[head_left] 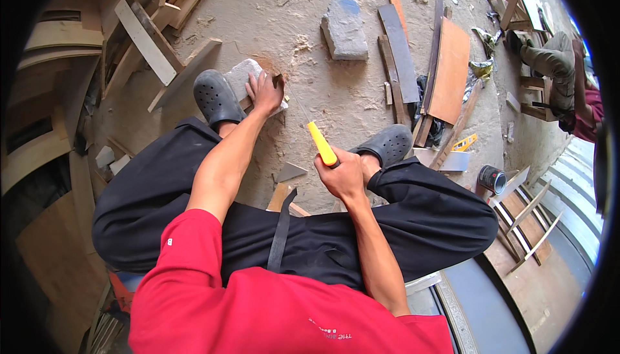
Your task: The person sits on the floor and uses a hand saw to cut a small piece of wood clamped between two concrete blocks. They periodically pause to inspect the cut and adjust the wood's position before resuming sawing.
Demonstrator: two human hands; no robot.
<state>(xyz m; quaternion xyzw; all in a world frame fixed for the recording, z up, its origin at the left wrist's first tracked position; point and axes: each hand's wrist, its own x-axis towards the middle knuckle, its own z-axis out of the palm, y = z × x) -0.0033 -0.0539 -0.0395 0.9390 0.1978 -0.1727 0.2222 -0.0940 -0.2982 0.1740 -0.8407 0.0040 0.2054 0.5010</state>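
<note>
My right hand [342,174], low between my knees, is closed round the yellow handle of a tool [321,142]. Its thin metal blade, seen nearly edge-on, points up and left toward my left hand [263,92]. That hand presses down on a small brown piece of wood [279,85] over a pale stone block [243,71], beside my left shoe. Most of the wood is hidden under the palm and fingers. The blade tip is close to the wood; whether they touch I cannot tell.
A second stone block [345,30] lies farther off on the dusty floor. Wooden boards [450,70] are on the right, near a metal can [491,179] and a yellow-handled saw [464,143]. Wooden frames [145,41] crowd the left. Another person [555,63] sits far right.
</note>
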